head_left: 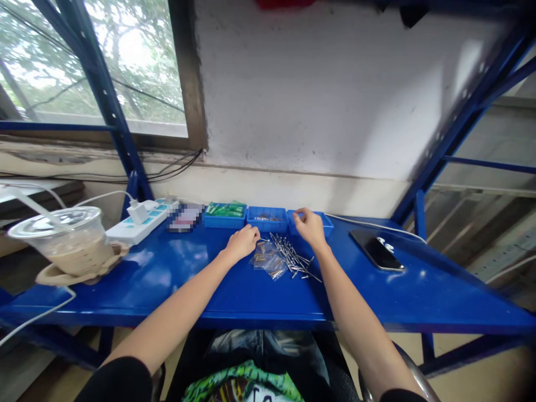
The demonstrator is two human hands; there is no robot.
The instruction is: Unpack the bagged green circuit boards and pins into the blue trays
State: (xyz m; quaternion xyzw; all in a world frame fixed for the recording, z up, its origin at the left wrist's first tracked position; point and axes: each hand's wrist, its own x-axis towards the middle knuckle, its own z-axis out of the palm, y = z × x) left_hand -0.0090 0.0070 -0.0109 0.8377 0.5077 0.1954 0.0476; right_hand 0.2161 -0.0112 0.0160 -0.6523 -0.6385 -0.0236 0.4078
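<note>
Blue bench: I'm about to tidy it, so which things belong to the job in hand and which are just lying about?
Likely in the job:
- metal rods
- small clear bags
- three blue bins

Seemingly lying about:
- dark phone
- drink cup
- power strip

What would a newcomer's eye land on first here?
Probably the loose pile of thin silvery metal rods on the blue table, beside clear plastic bags of brass-coloured pieces. Next, three blue bins in a row just behind, the leftmost filled with green packets. At far left, a big plastic drink cup also stands out.
</note>
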